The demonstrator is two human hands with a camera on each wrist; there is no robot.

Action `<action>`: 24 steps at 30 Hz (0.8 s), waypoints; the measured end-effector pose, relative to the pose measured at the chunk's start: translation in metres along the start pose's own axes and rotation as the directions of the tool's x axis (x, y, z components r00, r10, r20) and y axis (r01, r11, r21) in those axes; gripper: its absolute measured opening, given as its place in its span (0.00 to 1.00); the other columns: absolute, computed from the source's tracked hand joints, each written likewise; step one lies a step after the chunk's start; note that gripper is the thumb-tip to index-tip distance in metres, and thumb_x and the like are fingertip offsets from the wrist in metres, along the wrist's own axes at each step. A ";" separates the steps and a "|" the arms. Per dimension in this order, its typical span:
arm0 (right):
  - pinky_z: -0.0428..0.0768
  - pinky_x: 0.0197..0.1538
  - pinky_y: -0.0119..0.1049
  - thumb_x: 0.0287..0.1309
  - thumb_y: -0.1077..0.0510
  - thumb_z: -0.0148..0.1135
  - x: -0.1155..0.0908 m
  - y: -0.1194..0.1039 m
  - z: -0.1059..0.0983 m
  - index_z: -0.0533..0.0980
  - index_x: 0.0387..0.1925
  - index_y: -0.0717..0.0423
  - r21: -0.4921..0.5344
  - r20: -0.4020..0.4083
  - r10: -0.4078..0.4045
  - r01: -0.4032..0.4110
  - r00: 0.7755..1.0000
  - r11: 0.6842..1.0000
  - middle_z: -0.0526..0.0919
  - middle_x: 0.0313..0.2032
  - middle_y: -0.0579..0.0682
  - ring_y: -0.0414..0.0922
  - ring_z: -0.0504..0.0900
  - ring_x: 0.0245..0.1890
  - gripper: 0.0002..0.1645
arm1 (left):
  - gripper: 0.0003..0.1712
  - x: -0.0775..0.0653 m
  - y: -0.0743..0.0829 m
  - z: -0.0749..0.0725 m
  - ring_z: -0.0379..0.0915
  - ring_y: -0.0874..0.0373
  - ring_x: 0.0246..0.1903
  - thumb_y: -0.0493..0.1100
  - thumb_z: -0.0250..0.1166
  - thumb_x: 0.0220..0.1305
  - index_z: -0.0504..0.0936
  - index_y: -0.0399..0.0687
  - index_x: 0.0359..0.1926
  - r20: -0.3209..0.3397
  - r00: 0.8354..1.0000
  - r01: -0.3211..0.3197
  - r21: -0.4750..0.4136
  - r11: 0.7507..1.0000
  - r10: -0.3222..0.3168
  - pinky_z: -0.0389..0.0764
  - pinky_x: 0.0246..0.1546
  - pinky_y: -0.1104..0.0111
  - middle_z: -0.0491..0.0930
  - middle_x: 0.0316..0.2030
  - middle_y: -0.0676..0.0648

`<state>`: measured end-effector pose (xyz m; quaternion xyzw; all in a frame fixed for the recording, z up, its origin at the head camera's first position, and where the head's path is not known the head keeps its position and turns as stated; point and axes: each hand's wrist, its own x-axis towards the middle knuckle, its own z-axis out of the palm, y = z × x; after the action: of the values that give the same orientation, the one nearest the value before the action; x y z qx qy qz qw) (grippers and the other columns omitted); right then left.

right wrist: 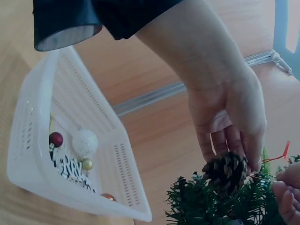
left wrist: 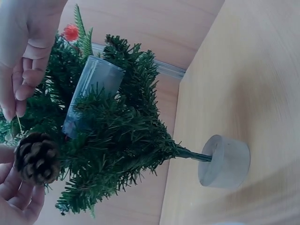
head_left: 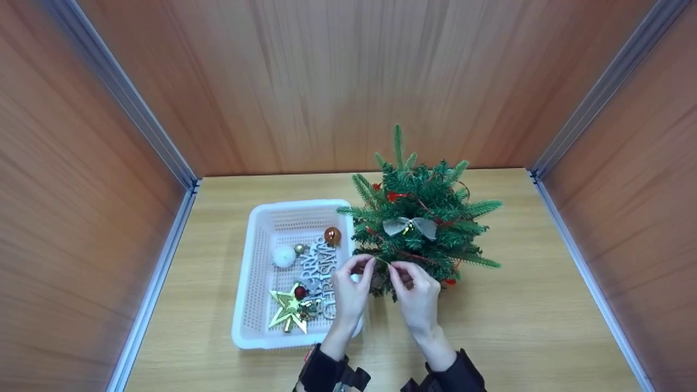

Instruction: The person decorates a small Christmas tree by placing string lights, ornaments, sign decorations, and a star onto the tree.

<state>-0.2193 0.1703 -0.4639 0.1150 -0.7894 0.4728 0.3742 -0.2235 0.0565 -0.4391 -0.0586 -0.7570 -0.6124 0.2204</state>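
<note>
A brown pine cone [left wrist: 36,159] hangs on a thin gold string at the front of the small green Christmas tree [head_left: 419,201]. My left hand [head_left: 351,288] pinches the string close above the pine cone, its other fingers curled beside the cone in the left wrist view. Facing it, my right hand [head_left: 418,296] pinches the same string a short way off. The string [right wrist: 263,178] runs taut between the two hands. A gauzy silver bow [head_left: 410,227] sits on the tree just beyond them. The head view largely hides the pine cone among dark branches.
A white perforated basket [head_left: 253,239] stands left of the tree, holding a gold star [head_left: 287,307], a white ball [head_left: 283,256], a copper ball [head_left: 332,236] and silver lettering [head_left: 325,267]. The tree's round base [left wrist: 225,161] rests on the wooden table. Wooden panels rise behind and on both sides.
</note>
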 end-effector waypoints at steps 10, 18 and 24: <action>0.70 0.19 0.21 0.39 0.71 0.67 -0.007 0.009 0.000 0.78 0.26 0.61 -0.109 0.078 -0.067 0.076 0.995 0.991 0.79 0.22 0.48 0.36 0.73 0.17 0.08 | 0.04 -0.009 -0.003 0.000 0.75 0.50 0.24 0.27 0.61 0.52 0.79 0.29 0.31 0.037 0.998 0.048 0.013 0.999 -0.049 0.78 0.25 0.66 0.80 0.26 0.38; 0.71 0.21 0.19 0.43 0.69 0.65 -0.014 0.010 -0.009 0.77 0.28 0.62 -0.018 0.120 -0.033 0.035 0.992 0.999 0.79 0.23 0.48 0.37 0.75 0.19 0.07 | 0.08 -0.017 -0.011 -0.010 0.76 0.47 0.33 0.25 0.61 0.50 0.78 0.29 0.35 0.035 0.995 -0.090 0.035 0.995 0.088 0.76 0.35 0.58 0.80 0.32 0.37; 0.72 0.22 0.19 0.41 0.72 0.65 -0.013 0.011 -0.026 0.78 0.27 0.62 -0.003 0.052 -0.064 0.064 0.997 0.998 0.79 0.25 0.47 0.36 0.75 0.20 0.08 | 0.08 -0.015 -0.047 -0.022 0.75 0.48 0.35 0.27 0.62 0.51 0.79 0.33 0.35 -0.003 0.994 -0.104 0.075 0.992 0.105 0.75 0.37 0.59 0.80 0.33 0.40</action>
<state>-0.2031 0.1952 -0.4732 0.1515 -0.7959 0.4556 0.3688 -0.2210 0.0270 -0.4847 -0.0878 -0.7744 -0.5716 0.2568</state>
